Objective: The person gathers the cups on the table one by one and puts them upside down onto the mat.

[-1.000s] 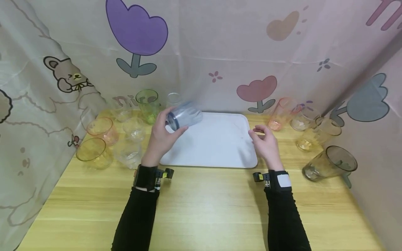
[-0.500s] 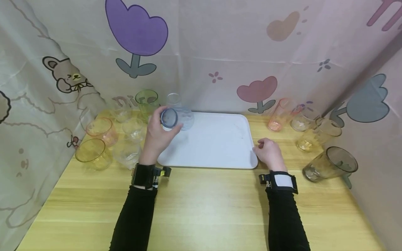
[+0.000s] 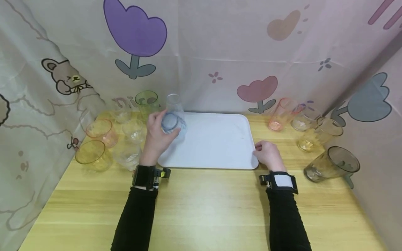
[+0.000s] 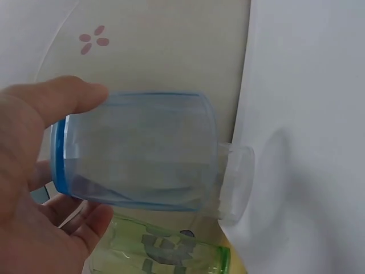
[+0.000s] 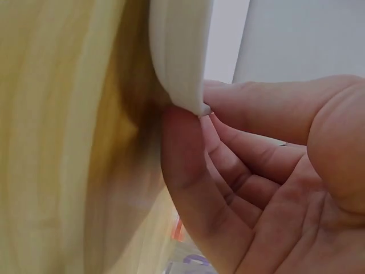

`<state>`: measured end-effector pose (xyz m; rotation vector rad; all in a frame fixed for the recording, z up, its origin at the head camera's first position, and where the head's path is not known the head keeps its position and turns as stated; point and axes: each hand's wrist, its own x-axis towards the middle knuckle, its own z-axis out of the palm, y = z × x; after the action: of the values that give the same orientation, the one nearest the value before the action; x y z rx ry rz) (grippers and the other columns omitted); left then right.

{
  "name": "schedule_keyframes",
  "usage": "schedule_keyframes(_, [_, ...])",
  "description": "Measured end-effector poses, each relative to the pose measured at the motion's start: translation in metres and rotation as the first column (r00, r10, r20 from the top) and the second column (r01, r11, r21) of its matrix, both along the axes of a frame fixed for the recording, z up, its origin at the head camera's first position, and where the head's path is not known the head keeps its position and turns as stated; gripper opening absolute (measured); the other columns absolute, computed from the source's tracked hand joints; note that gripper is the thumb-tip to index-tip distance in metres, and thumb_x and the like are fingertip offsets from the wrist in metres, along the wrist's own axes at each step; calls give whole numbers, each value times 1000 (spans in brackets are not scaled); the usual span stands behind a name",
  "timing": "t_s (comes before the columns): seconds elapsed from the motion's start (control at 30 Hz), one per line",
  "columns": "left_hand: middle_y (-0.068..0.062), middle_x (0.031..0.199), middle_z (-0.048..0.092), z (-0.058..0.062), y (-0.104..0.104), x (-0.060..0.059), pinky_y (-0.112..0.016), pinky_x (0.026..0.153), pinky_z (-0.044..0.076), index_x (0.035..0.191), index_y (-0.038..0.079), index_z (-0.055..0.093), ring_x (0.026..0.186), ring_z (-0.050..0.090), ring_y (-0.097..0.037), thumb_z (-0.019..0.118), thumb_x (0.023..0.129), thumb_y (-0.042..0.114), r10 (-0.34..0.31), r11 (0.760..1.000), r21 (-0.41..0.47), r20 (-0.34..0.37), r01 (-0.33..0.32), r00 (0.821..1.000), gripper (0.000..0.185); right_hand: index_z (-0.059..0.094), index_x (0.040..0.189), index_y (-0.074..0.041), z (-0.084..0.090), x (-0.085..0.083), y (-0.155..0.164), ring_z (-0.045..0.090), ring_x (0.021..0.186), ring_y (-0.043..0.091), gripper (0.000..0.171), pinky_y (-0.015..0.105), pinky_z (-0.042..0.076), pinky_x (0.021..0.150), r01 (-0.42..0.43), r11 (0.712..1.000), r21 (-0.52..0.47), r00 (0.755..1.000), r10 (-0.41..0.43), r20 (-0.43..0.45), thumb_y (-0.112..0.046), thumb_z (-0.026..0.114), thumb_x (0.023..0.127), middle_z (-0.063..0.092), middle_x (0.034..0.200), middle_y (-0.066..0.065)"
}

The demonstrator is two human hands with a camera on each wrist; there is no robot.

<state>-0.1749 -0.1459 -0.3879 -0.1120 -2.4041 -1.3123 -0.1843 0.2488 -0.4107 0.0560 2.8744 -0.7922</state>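
A blue-tinted cup (image 3: 172, 122) is held on its side over the white tray (image 3: 216, 146).

Head view: the cup is gripped by the left hand (image 3: 156, 137); the tray's near right corner is pinched by the right hand (image 3: 267, 155); "mire" is printed on the green cup (image 3: 146, 103). Left wrist view: thumb (image 4: 54, 100) and fingers are wrapped round the cup. Right wrist view: curled fingers (image 5: 188, 165) clasp the tray edge.
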Motion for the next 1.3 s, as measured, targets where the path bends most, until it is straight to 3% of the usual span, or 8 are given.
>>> schedule_keyframes(0.23, [-23,143,42,-8,1,-3,-59,110,43,151,3,46,132,41,-39,85,83,20,19,1000,-22,64,-17,998,81,64,124,13,0,1,-1,63,99,38,35,52,53,89,14,1000,-4,1000,-14,20,-7,65,96,69,113,28])
schedule_keyframes(0.6, [-24,147,46,-18,0,-9,-58,115,38,151,-1,43,138,40,-42,83,85,15,11,999,-51,107,-6,994,78,64,124,13,-1,0,1,62,98,37,34,51,53,89,5,1000,-6,1000,-5,9,-6,66,95,69,111,27])
schedule_keyframes(0.93, [-27,153,42,-26,-1,-11,-60,117,37,153,-3,39,141,39,-44,79,90,15,7,998,-60,173,3,985,77,64,124,12,-1,0,0,62,97,36,33,50,52,88,17,1000,0,1000,-17,13,-6,66,96,69,111,27])
schedule_keyframes(1.3, [-28,157,38,-29,0,-13,-59,118,36,155,-3,36,143,37,-45,77,92,16,1,998,-64,189,11,982,78,64,125,12,-3,-1,0,61,99,37,34,50,52,88,9,1000,-8,1000,-9,14,-7,66,96,68,113,27])
